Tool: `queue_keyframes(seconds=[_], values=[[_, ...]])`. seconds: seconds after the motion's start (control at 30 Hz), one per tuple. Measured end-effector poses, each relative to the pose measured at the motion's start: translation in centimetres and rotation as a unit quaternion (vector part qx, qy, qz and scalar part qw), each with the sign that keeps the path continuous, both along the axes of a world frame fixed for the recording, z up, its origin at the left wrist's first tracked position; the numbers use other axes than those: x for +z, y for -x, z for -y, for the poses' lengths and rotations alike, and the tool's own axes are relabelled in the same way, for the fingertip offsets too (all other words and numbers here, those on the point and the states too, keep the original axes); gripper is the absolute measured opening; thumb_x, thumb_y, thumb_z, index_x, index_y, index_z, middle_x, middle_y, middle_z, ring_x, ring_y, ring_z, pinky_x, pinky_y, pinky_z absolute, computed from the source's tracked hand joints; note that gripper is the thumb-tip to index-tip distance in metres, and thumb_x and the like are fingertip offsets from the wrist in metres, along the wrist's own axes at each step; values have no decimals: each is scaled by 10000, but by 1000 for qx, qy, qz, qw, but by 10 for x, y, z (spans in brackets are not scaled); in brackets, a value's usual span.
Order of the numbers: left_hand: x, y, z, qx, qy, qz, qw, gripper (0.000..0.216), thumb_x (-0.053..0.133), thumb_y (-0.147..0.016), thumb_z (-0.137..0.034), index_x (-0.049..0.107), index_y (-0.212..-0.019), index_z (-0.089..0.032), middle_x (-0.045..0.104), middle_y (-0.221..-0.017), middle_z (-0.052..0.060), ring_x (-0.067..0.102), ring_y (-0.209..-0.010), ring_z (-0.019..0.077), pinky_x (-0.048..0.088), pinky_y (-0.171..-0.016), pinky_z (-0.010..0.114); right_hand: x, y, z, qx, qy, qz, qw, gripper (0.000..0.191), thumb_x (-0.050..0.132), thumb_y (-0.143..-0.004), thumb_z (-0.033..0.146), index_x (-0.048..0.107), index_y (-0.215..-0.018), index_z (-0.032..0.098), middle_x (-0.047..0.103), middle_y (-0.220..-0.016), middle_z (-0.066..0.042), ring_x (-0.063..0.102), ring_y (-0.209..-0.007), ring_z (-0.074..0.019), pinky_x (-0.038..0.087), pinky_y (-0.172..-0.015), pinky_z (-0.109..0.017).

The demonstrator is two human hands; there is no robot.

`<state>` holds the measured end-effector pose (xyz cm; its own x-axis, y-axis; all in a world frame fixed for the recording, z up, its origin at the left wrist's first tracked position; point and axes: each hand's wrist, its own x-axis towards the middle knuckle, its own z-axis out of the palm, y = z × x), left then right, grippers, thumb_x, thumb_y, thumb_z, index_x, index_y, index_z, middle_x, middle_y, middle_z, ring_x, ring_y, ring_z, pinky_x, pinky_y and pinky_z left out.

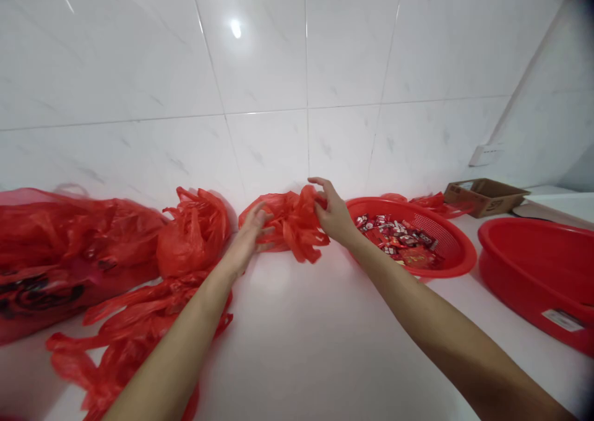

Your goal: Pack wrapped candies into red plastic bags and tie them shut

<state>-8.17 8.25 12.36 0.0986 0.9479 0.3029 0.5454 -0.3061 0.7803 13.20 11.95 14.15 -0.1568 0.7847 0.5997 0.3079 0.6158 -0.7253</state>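
A crumpled red plastic bag [297,223] lies on the white table against the tiled wall, between my hands. My left hand [250,235] is at the bag's left side with its fingers apart, touching or very near the plastic. At the right end, my right hand [331,210] pinches the bag's gathered plastic, its index finger stretched out above. To the left stands a bunched red bag [197,235] with its handles up. More loose red bags [134,334] lie partly under my left forearm.
A red basket [457,247] of small wrapped snacks [399,241] is right of my right hand. Farther right are a red tub [515,272] and a cardboard box [492,205]. A large filled red bag [93,241] lies at the far left. White tiled wall [264,68] closes the back.
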Motion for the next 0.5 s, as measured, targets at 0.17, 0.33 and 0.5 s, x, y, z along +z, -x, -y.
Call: queue_keyframes(seconds=[0.17, 0.33, 0.5], values=[[-20, -42, 32, -116, 89, 98, 984, 548, 708, -730, -419, 619, -1209, -170, 698, -1073, 128, 674, -870, 243, 539, -680, 324, -18, -11, 40, 35, 0, -26, 999, 312, 454, -822, 191, 579, -1103, 239, 664, -972, -14, 616, -856, -152, 510, -828, -326], [-48, -31, 50, -61, 61, 129, 988, 255, 683, -711, -368, 725, -849, -157, 707, -774, 41, 613, -638, 165, 482, -607, 278, -16, -56, 69, -55, 96, -239, 965, 191, 474, -757, 222, 561, -926, 207, 597, -801, 8, 580, -628, -107, 527, -609, -262], [-62, -13, 70, 27, 23, 191, 981, 303, 691, -698, -393, 725, -895, -165, 724, -877, 57, 634, -745, 181, 495, -694, 285, -16, -103, 99, -111, 120, -366, 916, 246, 522, -672, 222, 520, -918, 224, 509, -637, 65, 417, -449, -65, 370, -432, -189]])
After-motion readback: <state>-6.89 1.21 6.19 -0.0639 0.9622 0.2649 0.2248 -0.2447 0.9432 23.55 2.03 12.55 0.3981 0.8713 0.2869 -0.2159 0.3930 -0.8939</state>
